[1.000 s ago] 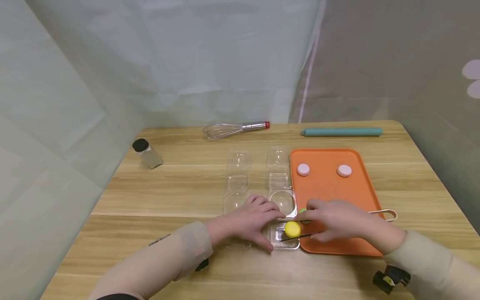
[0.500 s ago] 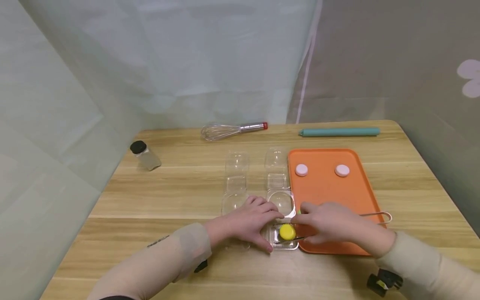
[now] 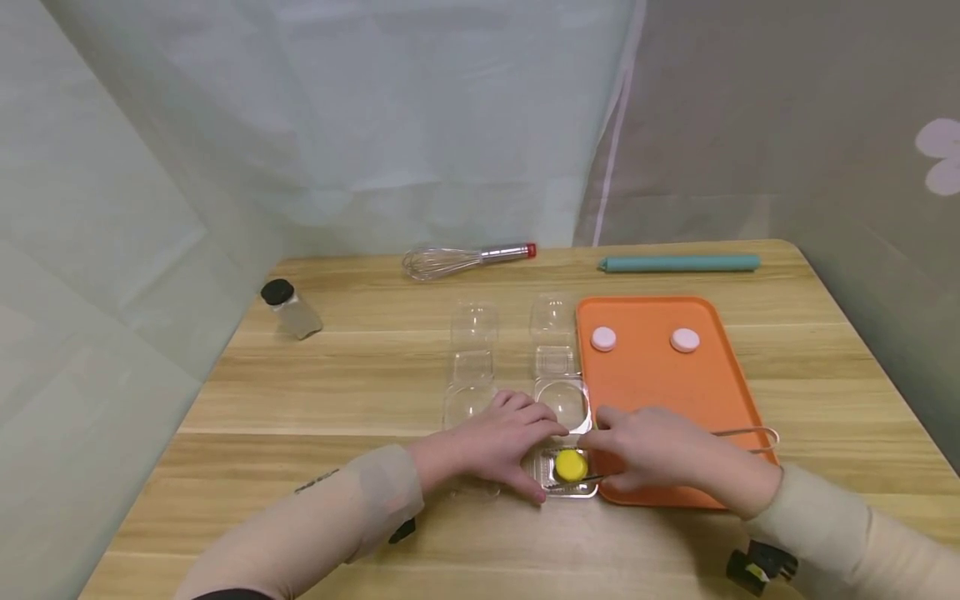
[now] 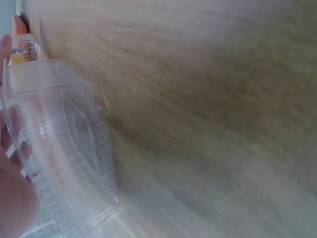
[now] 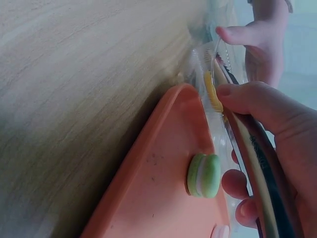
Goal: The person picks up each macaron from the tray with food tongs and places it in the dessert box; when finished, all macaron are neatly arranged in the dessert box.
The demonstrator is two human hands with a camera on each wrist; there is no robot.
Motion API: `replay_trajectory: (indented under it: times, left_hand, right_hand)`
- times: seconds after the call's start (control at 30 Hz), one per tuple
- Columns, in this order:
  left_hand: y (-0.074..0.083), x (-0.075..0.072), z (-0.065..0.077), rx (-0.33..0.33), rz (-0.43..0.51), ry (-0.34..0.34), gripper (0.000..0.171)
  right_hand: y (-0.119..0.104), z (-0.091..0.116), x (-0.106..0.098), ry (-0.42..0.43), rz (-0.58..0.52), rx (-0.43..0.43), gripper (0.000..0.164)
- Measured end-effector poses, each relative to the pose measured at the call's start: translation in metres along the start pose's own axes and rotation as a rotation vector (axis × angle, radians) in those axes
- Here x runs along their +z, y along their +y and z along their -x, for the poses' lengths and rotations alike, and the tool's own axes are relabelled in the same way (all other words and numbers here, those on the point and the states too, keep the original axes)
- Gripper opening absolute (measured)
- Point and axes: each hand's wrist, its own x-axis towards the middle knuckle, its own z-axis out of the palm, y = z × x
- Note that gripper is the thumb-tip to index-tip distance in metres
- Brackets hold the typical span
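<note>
My right hand (image 3: pixel 652 446) holds food tongs (image 5: pixel 257 168), their looped end (image 3: pixel 772 437) sticking out behind the palm. Their tips reach into the near compartment of the right clear plastic container (image 3: pixel 562 406). A yellow macaron (image 3: pixel 571 466) sits low in that compartment by the tong arms; whether they still squeeze it, I cannot tell. My left hand (image 3: pixel 502 442) spreads over the left clear container (image 3: pixel 471 404), thumb and fingertips at the right container's left side. In the right wrist view, its thumb (image 5: pixel 235 34) touches or nearly touches the rim.
An orange tray (image 3: pixel 667 383) lies at right, with two pale pink macarons (image 3: pixel 603 339) at its far end. A green macaron (image 5: pixel 204 175) lies on it near my right hand. Farther back are a whisk (image 3: pixel 468 261) and a teal rolling pin (image 3: pixel 681 264); a black-capped jar (image 3: pixel 292 310) stands left.
My right hand has moved slightly left with the tongs, carrying the yellow macaron from the container's right edge into the near compartment. The left hand has stayed put.
</note>
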Motion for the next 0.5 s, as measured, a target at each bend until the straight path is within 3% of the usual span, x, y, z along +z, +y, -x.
replay_trajectory:
  times: [0.33, 0.5]
  left_hand:
    - [-0.0010, 0.0015, -0.0010, 0.001, 0.007, -0.002, 0.085]
    - [-0.0019, 0.0027, -0.0009, 0.005, 0.004, 0.010, 0.085]
  right_hand:
    - [-0.0008, 0.0018, -0.0012, -0.002, -0.004, 0.017, 0.048]
    - [0.0006, 0.0043, -0.0021, 0.011, -0.009, 0.015, 0.042]
